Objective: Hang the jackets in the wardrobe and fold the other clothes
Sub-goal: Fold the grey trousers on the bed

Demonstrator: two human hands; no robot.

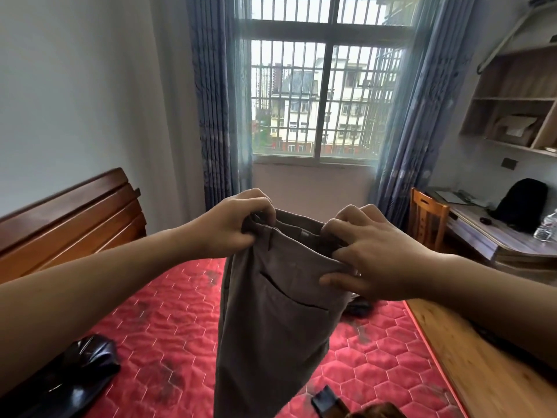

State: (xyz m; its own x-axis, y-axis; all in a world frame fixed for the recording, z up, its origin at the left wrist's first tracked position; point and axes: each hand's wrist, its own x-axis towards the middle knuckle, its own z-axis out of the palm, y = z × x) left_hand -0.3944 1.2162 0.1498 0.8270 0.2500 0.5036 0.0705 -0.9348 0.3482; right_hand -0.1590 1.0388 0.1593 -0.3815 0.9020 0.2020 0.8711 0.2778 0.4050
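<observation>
Two hands are in view, the left hand [232,224] and the right hand [376,260], and together they grip one pair of brown trousers [271,312]. One bed [168,327] fills the lower frame, with one headboard [69,212] at the left. On the bed lie what look like three dark garments, though folds hide their edges: one black garment [75,378] lower left, one dark heap [357,306] right of centre, and one dark piece [328,401] at the bottom edge. One window [325,95] has two curtains, the left curtain [217,116] and the right curtain [422,116]. At right stand one chair [426,218] and one worktop [512,239] bearing one backpack [523,203] and one bottle [547,226], under one shelf unit [512,101].
</observation>
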